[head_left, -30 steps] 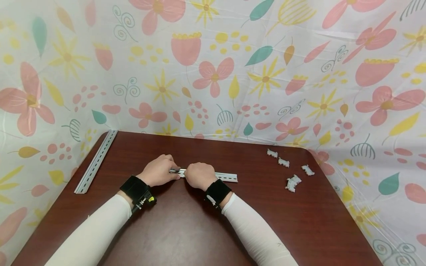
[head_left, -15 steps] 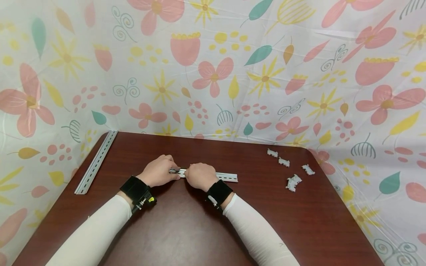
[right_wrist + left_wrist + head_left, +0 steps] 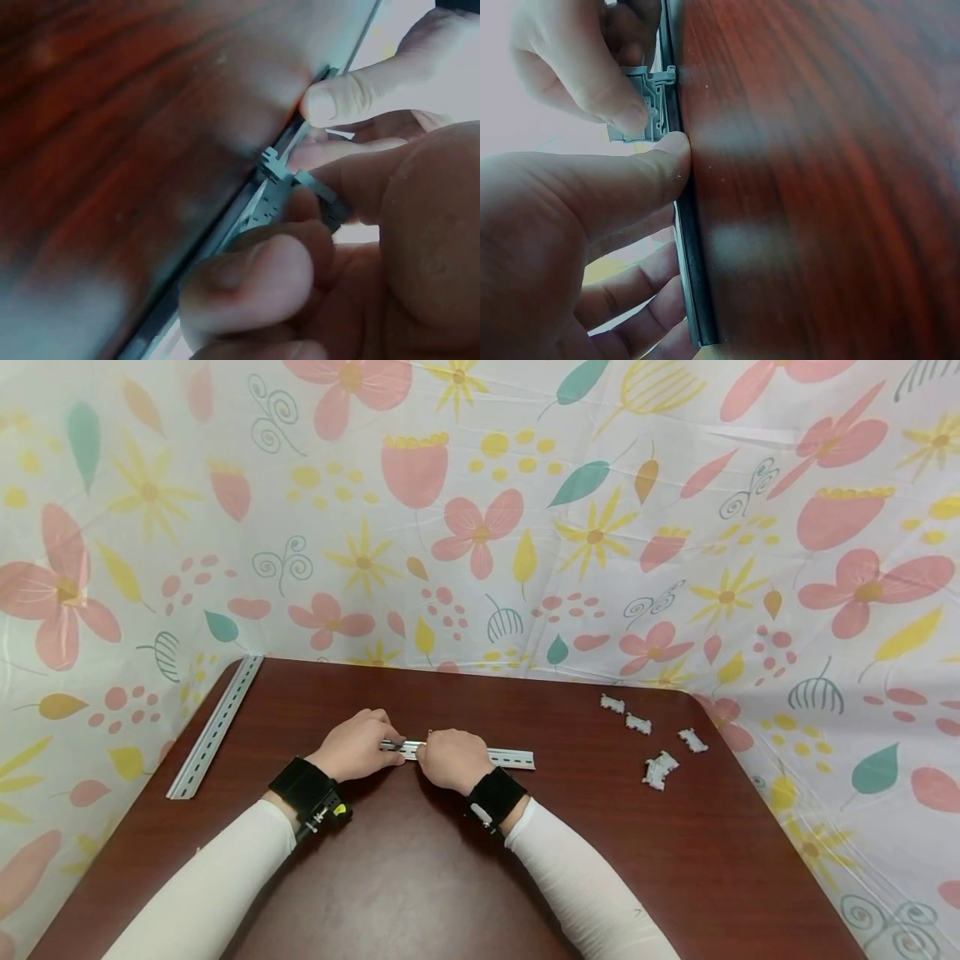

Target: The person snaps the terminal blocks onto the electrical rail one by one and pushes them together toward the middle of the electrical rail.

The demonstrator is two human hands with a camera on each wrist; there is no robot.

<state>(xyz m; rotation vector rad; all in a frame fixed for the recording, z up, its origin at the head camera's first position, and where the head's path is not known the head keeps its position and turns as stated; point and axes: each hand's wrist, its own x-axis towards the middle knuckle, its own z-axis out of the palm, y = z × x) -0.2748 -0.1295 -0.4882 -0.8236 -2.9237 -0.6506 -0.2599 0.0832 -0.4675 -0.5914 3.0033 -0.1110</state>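
A short slotted metal DIN rail (image 3: 512, 758) lies across the middle of the table. My left hand (image 3: 356, 747) grips its left part, thumb (image 3: 676, 154) on the near edge and fingers along the far side. Just right of it, my right hand (image 3: 453, 758) pinches a grey plastic DIN-rail clip (image 3: 656, 112) between thumb and fingers. In the left wrist view the clip sits at the rail, one notched end hooked over its near edge. From the head view, the right hand hides the clip almost wholly.
A longer slotted rail (image 3: 217, 727) lies along the table's left edge. Several grey plastic clips lie to the right: one clip (image 3: 612, 703) at the back, another clip (image 3: 693, 741) near the right edge, and a clustered bunch of clips (image 3: 660, 770) in front. A floral curtain (image 3: 480, 527) hangs behind the table.
My right hand has shifted very slightly along the rail to the right. The left hand keeps its grip, and the rails and loose clips lie as before.
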